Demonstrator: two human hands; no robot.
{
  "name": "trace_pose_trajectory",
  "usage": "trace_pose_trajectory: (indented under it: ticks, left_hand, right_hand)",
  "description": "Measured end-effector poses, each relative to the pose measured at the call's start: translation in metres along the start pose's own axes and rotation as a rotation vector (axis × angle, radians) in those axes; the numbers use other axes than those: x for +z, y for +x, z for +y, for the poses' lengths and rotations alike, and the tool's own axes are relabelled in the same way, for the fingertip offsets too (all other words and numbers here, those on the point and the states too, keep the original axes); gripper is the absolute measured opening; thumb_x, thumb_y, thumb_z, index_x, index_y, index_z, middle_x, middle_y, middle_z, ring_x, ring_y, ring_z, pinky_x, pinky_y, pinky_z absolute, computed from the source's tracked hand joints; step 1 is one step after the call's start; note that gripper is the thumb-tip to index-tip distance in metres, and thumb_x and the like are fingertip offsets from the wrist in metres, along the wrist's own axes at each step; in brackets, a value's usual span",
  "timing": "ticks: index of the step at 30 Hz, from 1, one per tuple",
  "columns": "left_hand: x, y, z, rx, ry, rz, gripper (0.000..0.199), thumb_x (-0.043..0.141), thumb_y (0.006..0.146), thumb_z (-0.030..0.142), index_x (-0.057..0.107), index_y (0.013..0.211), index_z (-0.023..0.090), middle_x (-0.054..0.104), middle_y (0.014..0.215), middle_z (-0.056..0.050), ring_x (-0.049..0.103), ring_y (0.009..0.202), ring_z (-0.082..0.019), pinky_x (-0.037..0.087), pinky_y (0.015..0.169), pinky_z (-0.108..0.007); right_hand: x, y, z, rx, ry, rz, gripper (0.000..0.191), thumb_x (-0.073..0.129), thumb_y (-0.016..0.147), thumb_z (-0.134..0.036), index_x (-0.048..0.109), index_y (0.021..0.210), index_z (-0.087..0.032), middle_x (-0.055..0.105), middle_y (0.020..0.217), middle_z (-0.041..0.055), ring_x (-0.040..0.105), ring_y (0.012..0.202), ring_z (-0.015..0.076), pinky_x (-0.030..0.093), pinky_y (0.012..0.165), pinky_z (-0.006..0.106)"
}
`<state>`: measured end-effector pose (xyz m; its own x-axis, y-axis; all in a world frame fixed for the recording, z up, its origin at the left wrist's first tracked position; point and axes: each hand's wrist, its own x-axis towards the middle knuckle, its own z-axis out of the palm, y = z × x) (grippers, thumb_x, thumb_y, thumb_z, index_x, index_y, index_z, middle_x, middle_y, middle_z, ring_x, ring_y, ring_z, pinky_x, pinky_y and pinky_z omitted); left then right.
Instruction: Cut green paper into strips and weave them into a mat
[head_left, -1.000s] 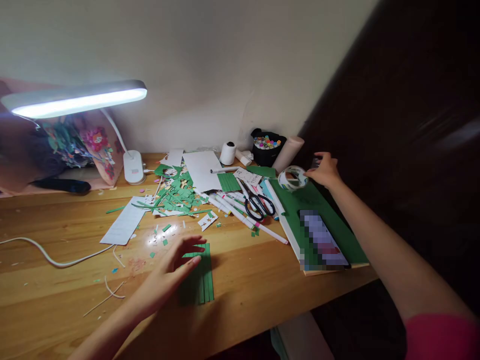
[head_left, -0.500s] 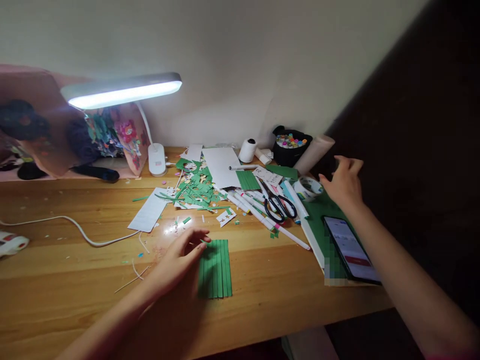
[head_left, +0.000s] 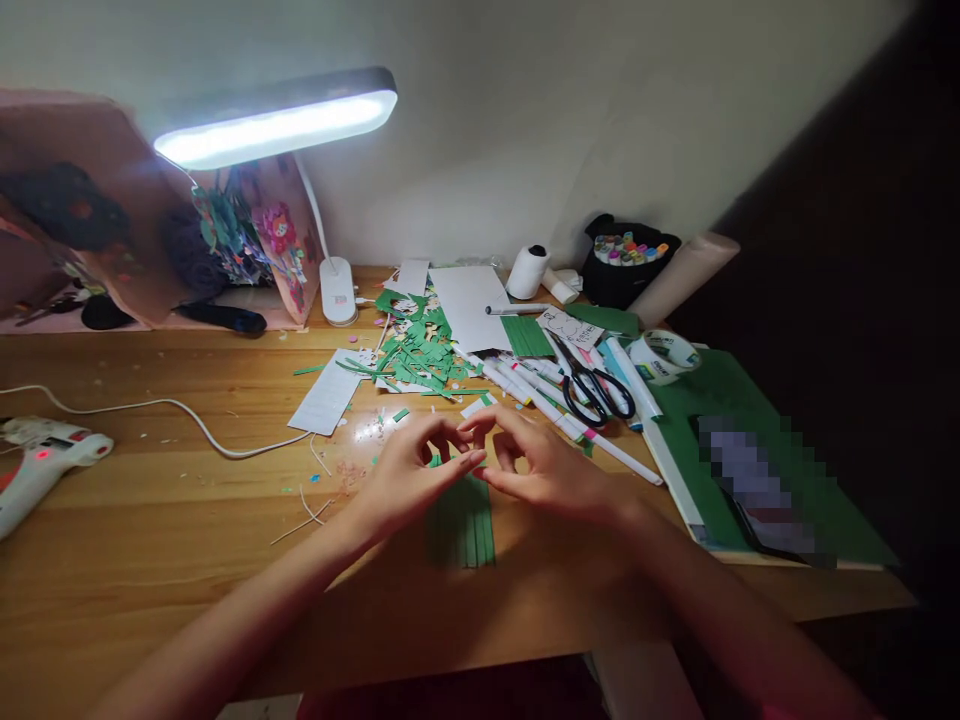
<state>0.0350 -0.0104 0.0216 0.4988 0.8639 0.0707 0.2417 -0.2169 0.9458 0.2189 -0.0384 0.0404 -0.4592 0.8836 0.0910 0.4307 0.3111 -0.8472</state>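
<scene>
My left hand (head_left: 420, 465) and my right hand (head_left: 540, 465) meet at the fingertips above a green strip-lined paper piece (head_left: 461, 530). Both hands are closed in a pinch. Anything between the fingertips is too small to make out. The green piece lies on the wooden table (head_left: 187, 560), its upper part hidden by my hands. Behind my hands are green paper scraps (head_left: 420, 350), a white sheet (head_left: 469, 300) and several markers (head_left: 622, 458). Black-handled scissors (head_left: 592, 385) rest on the markers.
A glue gun (head_left: 45, 465) with a lit red light sits at the left. The lamp (head_left: 277, 125) shines overhead. At the right, a tape roll (head_left: 666, 357) and a phone (head_left: 765, 520) rest on green sheets (head_left: 712, 400). A black marker pouch (head_left: 626, 270) stands behind.
My right hand has come from above the tape roll to meet my left hand over the green piece. The view has shifted, and more of the glue gun shows.
</scene>
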Motion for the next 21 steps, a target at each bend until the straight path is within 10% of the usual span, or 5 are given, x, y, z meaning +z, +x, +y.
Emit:
trace_pose_trajectory:
  ticks: [15, 21]
  left_hand:
    - [0.001, -0.002, -0.023, -0.106, -0.083, 0.086, 0.02, 0.058, 0.083, 0.035, 0.058, 0.078, 0.016, 0.057, 0.073, 0.0, 0.049, 0.065, -0.011, 0.037, 0.058, -0.023]
    - [0.004, -0.003, -0.026, -0.177, -0.181, 0.188, 0.022, 0.063, 0.079, 0.037, 0.058, 0.076, 0.015, 0.059, 0.071, 0.0, 0.051, 0.061, -0.01, 0.038, 0.056, -0.021]
  right_hand:
    - [0.017, -0.002, 0.026, 0.2, 0.204, 0.068, 0.044, 0.066, 0.079, -0.024, 0.046, 0.118, -0.025, 0.045, 0.07, -0.0057, 0.04, 0.052, 0.0089, 0.037, 0.051, 0.022]
    - [0.014, 0.007, 0.039, 0.302, 0.406, 0.203, 0.022, 0.071, 0.071, -0.033, 0.056, 0.077, -0.018, 0.057, 0.074, -0.0013, 0.051, 0.06, 0.0105, 0.043, 0.058, 0.025]
